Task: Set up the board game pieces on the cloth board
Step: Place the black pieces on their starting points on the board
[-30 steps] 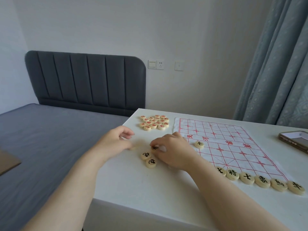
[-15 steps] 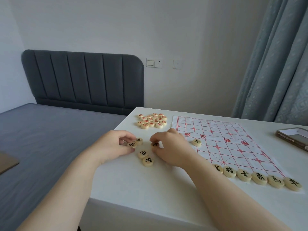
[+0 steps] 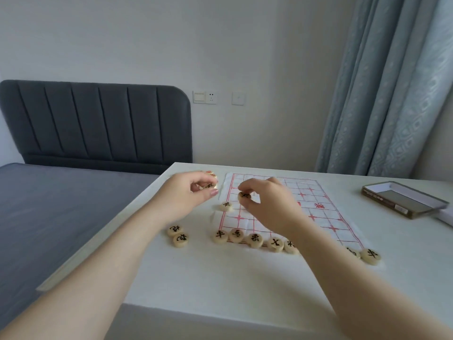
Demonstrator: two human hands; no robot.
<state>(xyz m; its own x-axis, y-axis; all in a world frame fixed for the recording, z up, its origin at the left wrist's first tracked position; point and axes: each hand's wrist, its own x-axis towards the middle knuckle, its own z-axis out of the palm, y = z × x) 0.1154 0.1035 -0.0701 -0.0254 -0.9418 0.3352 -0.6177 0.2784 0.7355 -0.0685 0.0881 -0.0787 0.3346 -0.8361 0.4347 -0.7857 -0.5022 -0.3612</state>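
The right hand [image 3: 269,207] hovers over the cloth board [image 3: 304,186] on the desk [image 3: 220,278], thumb and fingers pinching one black-lettered piece [image 3: 244,195], while the left hand [image 3: 186,195], just left of it and off the cloth, curls its fingers round a second piece [image 3: 208,186]. A lone piece [image 3: 226,206] lies on the board's left edge below the gap between the hands, a row of pieces [image 3: 253,239] lines the board's near edge under the right forearm, and two spare pieces [image 3: 178,235] touch on the bare desk beside the left wrist.
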